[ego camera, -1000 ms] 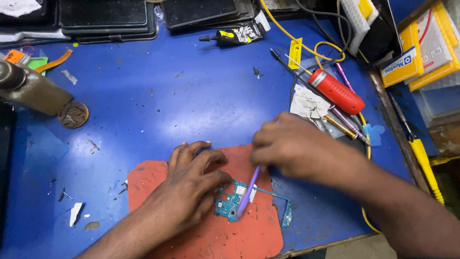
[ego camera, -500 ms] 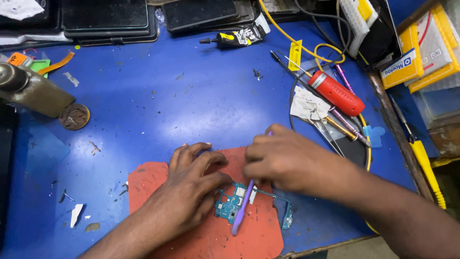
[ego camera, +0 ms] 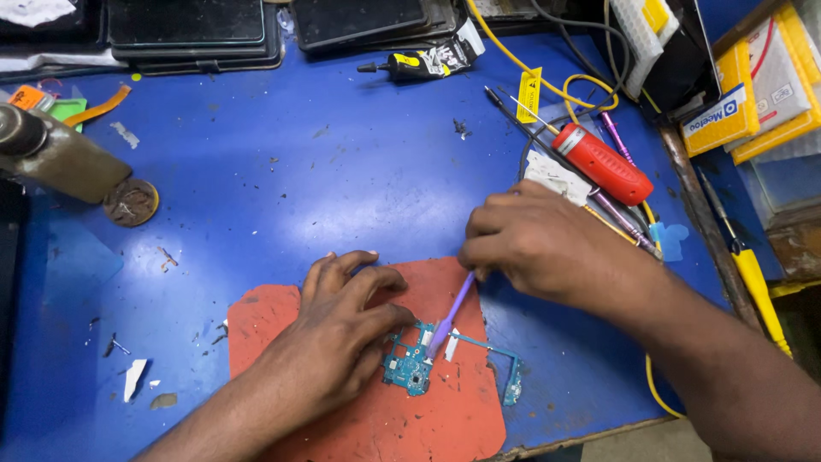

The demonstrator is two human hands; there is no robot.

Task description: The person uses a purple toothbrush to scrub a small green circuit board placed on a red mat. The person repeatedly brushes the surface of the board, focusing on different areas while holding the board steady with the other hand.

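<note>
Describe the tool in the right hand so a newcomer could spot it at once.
Start at the red mat on the blue table's near edge. On it the left hand steadies a teal circuit board. The slim purple tool slants from the right hand onto that board.

We see a matt, scuffed blue table point(ego camera: 342, 171), a matt red rubbery mat point(ego camera: 410, 419), a glossy red plastic screwdriver handle point(ego camera: 603, 162) near the table's right edge.

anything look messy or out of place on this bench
Small dark specks and pale scraps litter the blue work mat left of the worn red rubber pad. The left hand pins a teal circuit board; the right hand holds a purple brush.
</note>
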